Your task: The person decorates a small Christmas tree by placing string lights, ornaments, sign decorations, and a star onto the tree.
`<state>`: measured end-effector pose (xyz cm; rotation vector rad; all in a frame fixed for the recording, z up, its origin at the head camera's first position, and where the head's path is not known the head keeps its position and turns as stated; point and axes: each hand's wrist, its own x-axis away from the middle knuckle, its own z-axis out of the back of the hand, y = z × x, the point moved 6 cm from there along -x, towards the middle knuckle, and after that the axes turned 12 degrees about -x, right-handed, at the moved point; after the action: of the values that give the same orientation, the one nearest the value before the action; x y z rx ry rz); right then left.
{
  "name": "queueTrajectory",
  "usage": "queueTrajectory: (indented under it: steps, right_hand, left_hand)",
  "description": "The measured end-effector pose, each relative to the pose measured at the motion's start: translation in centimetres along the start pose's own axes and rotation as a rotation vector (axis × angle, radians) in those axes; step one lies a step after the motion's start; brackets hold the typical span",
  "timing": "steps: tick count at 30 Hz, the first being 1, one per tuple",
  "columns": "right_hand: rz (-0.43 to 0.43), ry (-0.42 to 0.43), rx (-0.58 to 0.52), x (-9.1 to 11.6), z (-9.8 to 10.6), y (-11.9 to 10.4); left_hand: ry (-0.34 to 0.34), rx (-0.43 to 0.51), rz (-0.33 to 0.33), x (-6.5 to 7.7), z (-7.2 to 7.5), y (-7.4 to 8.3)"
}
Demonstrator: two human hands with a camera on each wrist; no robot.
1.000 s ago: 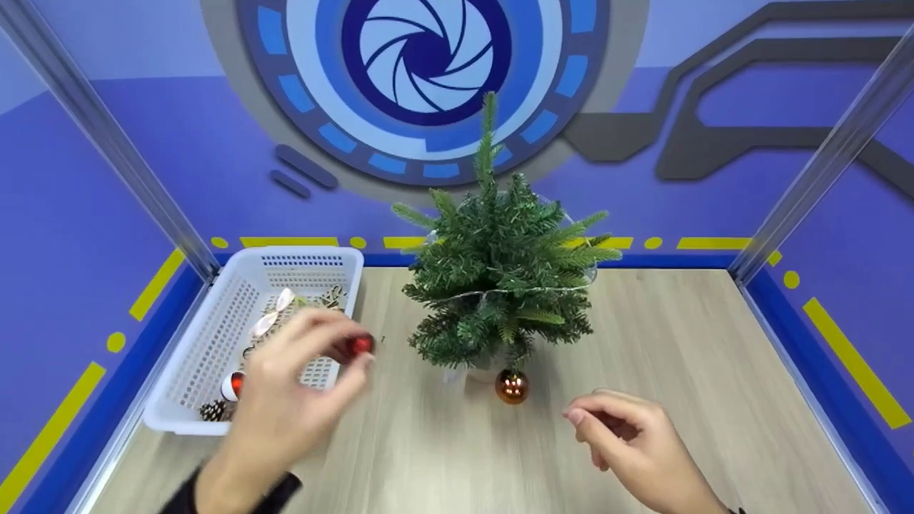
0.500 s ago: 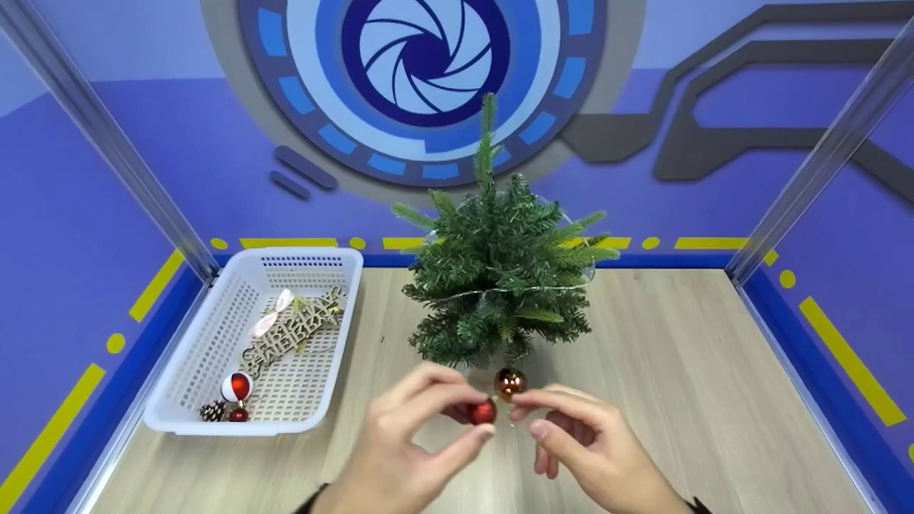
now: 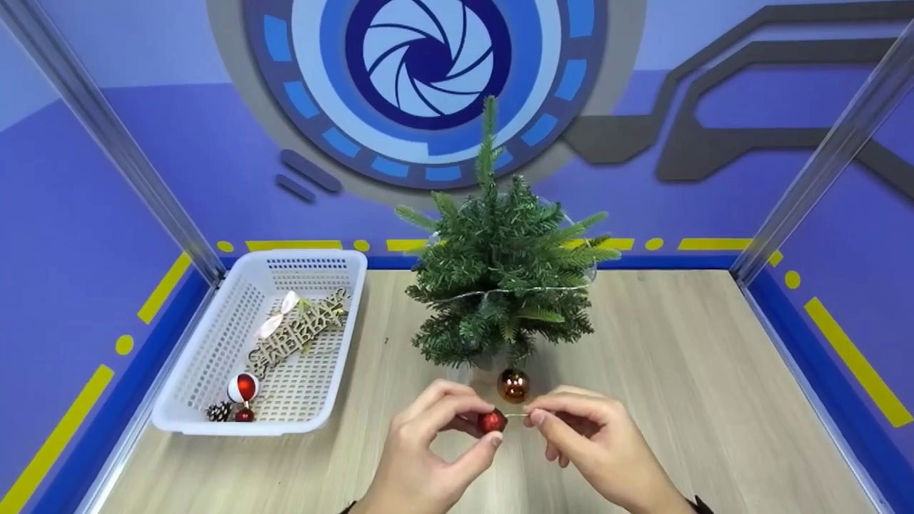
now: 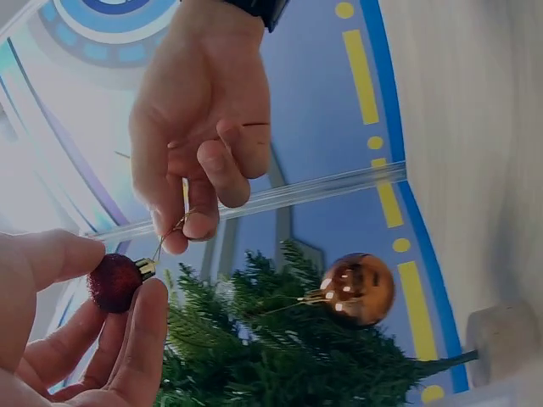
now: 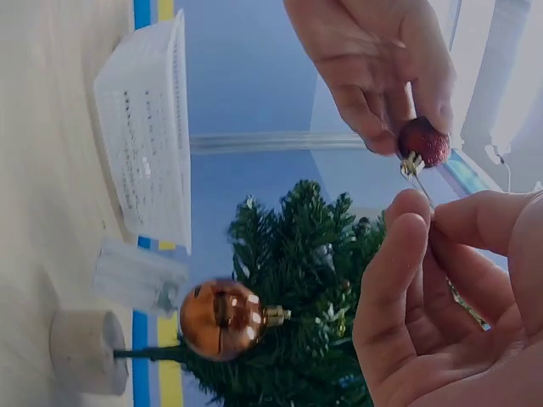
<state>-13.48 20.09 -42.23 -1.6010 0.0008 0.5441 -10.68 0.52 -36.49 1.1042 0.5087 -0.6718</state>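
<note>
Between the thumb and fingers of my left hand (image 3: 435,442) is a small glittery red bauble (image 3: 492,421) with a gold cap. My right hand (image 3: 603,442) pinches the thin gold loop (image 4: 174,227) of that bauble, and the string is drawn out between the two hands. Just behind them a small artificial Christmas tree (image 3: 500,278) stands upright, wound with a thin clear wire. A shiny copper bauble (image 3: 513,385) hangs from a low front branch. The right wrist view shows the tree's round pale base (image 5: 85,352) on the table.
To the left stands a white perforated basket (image 3: 171,385). In it lie a gold lettered sign (image 3: 293,335), a pale bow (image 3: 278,315), a red and white bauble (image 3: 243,387), a small red bauble (image 3: 244,415) and a pine cone (image 3: 219,411). Printed panels enclose the wooden table (image 3: 685,357).
My left hand has carried the red bauble from beside the basket to the front of the tree. My right hand has moved left and now pinches the bauble's loop.
</note>
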Motion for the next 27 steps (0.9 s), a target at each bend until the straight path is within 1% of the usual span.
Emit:
queueTrajectory:
  steps: [2, 5, 7, 8, 10, 13, 15, 17, 20, 23, 27]
  right_hand:
    - [0.018, 0.026, 0.044, 0.0, 0.2, 0.0]
    - [0.065, 0.050, 0.097, 0.0, 0.2, -0.1]
    - [0.097, 0.056, 0.130, 0.0, 0.2, -0.2]
    - [0.105, 0.055, 0.138, 0.0, 0.1, -0.2]
    - [0.107, 0.048, 0.145, 0.0, 0.0, -0.2]
    - [0.083, 0.032, 0.138, 0.1, -0.1, -0.2]
    - [0.062, 0.010, 0.133, 0.1, -0.3, -0.3]
    - [0.033, -0.014, 0.138, 0.0, -0.4, -0.4]
    - [-0.015, -0.045, 0.179, -0.1, -0.5, -0.5]
    - [-0.034, -0.065, 0.265, -0.3, -0.6, -0.8]
    - [0.016, -0.103, 0.395, -0.7, -0.8, -1.9]
  left_hand:
    - [-0.015, 0.006, 0.043, 0.5, -0.4, -0.8]
    - [-0.055, 0.002, 0.127, 1.5, -1.3, -2.5]
    - [-0.089, -0.013, 0.159, 2.0, -1.9, -3.6]
    - [-0.105, -0.023, 0.162, 2.2, -2.2, -3.9]
    - [-0.133, -0.044, 0.143, 2.5, -2.6, -4.4]
    - [-0.157, -0.089, 0.068, 2.8, -3.1, -4.4]
    - [-0.168, -0.140, 0.019, 2.9, -3.4, -4.2]
    - [-0.190, -0.204, -0.006, 3.0, -3.6, -4.1]
    - [-0.220, -0.294, -0.019, 2.9, -3.9, -4.0]
    - [-0.224, -0.334, -0.022, 2.7, -3.9, -3.8]
    - [-0.184, -0.377, -0.017, 1.8, -3.5, -3.3]
